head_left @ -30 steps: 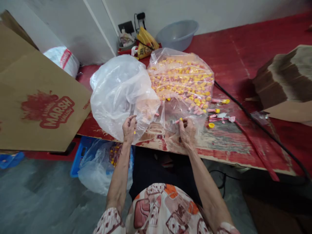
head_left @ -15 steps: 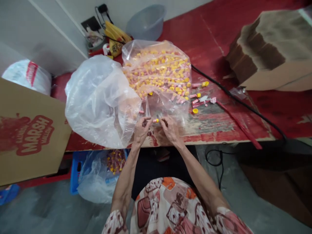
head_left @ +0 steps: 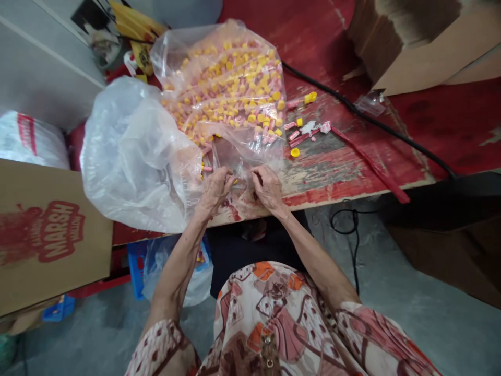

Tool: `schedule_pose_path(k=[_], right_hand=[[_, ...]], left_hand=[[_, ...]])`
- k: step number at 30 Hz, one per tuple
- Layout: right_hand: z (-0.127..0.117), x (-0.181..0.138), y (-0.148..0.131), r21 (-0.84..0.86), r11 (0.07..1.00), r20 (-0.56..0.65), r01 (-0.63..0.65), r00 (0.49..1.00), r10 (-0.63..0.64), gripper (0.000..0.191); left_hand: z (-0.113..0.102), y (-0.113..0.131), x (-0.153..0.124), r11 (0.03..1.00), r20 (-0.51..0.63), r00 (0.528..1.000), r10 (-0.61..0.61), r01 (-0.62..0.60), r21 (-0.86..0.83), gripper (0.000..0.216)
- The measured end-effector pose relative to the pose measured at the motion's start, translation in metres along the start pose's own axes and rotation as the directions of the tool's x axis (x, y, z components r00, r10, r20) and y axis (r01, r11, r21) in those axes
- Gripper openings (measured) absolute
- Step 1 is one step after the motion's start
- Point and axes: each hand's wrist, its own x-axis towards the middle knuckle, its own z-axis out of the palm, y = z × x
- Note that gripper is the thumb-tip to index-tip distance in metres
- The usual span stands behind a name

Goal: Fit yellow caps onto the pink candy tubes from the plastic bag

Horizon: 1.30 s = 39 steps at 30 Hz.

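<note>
My left hand [head_left: 215,190] is closed near the table's front edge. A small pink tube with a yellow cap [head_left: 235,181] sticks out a little from its fingertips; the rest is hidden. Just to the right, my right hand [head_left: 268,189] has curled fingers at the front of a clear plastic bag [head_left: 250,151]; what they hold, if anything, I cannot make out. Many yellow-capped pink tubes [head_left: 235,89] fill that bag, which lies flat with its mouth toward me. Left of it is a puffed-up, whitish plastic bag [head_left: 133,156]. Another pink tube [head_left: 207,168] lies beside my left hand.
Loose tubes and a yellow cap [head_left: 295,152] lie right of the bag, near a red strip [head_left: 371,162] and a black cable [head_left: 352,107]. Cardboard boxes stand at left [head_left: 50,235] and back right [head_left: 442,57]. Under the table is a blue crate [head_left: 136,271].
The view has shifted, so the table's contents appear higher and further left. My hands have moved slightly apart, and the capped tube is now mostly covered by my left fingers.
</note>
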Motion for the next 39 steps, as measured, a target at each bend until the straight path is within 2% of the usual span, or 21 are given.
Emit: schedule_pose_path(k=[4,9,14,18,20,23,27,30,32,34,36,39], right_hand=[[0.002,0.001,0.003,0.037,0.999,-0.034,0.016,0.999,-0.015,0.03],[0.003,0.001,0.003,0.042,0.999,-0.021,0.013,1.0,-0.012,0.036],[0.003,0.001,0.002,0.032,0.999,-0.039,-0.031,0.999,0.032,0.043],[0.003,0.001,0.003,0.009,0.999,-0.042,-0.044,0.998,0.044,0.048],[0.003,0.001,0.005,-0.021,0.999,-0.03,-0.04,0.999,0.039,0.048],[0.0,0.0,0.009,-0.054,0.997,-0.014,-0.055,0.998,0.054,0.047],[-0.006,-0.001,0.012,-0.083,0.995,0.023,-0.053,0.998,0.055,0.044],[-0.01,-0.001,0.012,-0.134,0.99,0.015,-0.051,0.998,0.054,0.043],[-0.012,0.0,0.01,-0.165,0.984,0.012,-0.06,0.998,0.063,0.044],[-0.014,-0.001,0.008,-0.191,0.979,0.025,-0.075,0.996,0.081,0.046],[-0.016,-0.001,0.006,-0.216,0.972,0.035,-0.093,0.994,0.103,0.049],[-0.018,-0.001,0.003,-0.237,0.965,0.022,-0.11,0.993,0.118,0.052]], left_hand=[[-0.009,0.003,0.003,0.999,0.016,0.999,-0.05,0.05,-0.013,0.015],[0.004,0.015,-0.006,0.995,-0.161,0.983,-0.084,0.091,0.04,0.019],[0.012,0.018,-0.006,0.999,-0.136,0.99,-0.024,0.028,0.025,0.013],[0.018,0.02,-0.01,0.996,-0.307,0.947,-0.092,0.082,-0.043,0.015],[0.024,0.023,-0.014,0.991,-0.33,0.936,-0.127,0.107,-0.078,0.012],[0.033,0.027,-0.018,0.991,-0.336,0.938,-0.091,0.052,-0.122,0.01],[0.048,0.032,-0.02,0.985,-0.445,0.892,-0.078,-0.001,-0.173,0.017],[0.061,0.031,-0.024,0.976,-0.402,0.914,-0.05,-0.04,-0.213,0.017],[0.062,0.027,-0.038,0.972,-0.425,0.902,-0.075,-0.029,-0.234,0.016],[0.058,0.017,-0.067,0.97,-0.509,0.852,-0.125,-0.003,-0.243,0.019],[0.052,-0.001,-0.111,0.971,-0.608,0.768,-0.199,0.068,-0.231,0.023],[0.045,-0.04,-0.193,0.92,-0.679,0.628,-0.381,0.329,-0.212,0.022]])
